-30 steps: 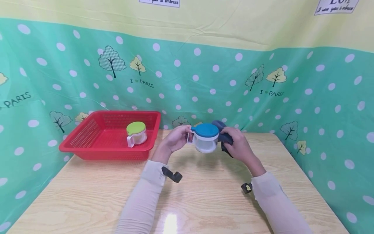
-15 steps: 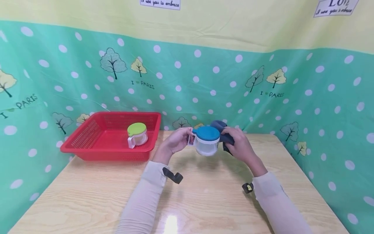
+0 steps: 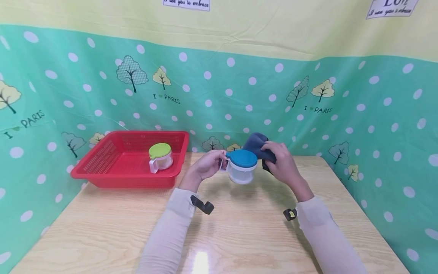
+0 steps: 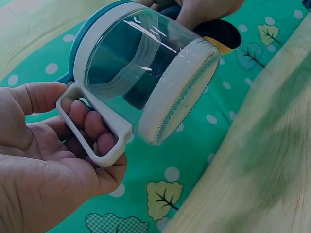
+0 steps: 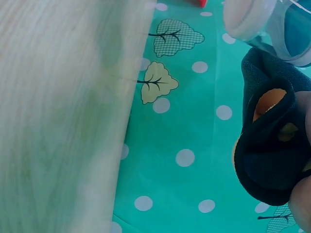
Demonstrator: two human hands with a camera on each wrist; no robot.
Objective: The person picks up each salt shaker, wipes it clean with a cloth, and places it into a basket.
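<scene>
Above the table, my left hand (image 3: 207, 165) grips the white handle of a clear seasoning jar (image 3: 241, 174) with a blue lid. In the left wrist view the jar (image 4: 131, 68) is tilted, its white base turned to the lower right, and the fingers pass through the handle loop. My right hand (image 3: 282, 161) holds a bunched dark blue cloth (image 3: 256, 145) at the jar's far right side, close behind the lid. Orange shows inside the folds of the cloth (image 5: 269, 145) in the right wrist view.
A red plastic basket (image 3: 126, 175) stands at the left back of the wooden table (image 3: 236, 228). In it sits a similar jar (image 3: 161, 156) with a green lid. A green and yellow printed curtain (image 3: 212, 87) surrounds the table at the back and sides.
The cloth in my right hand has shifted up and slightly left, behind the blue lid. The jar has come down a little and its lid tips more toward the right.
</scene>
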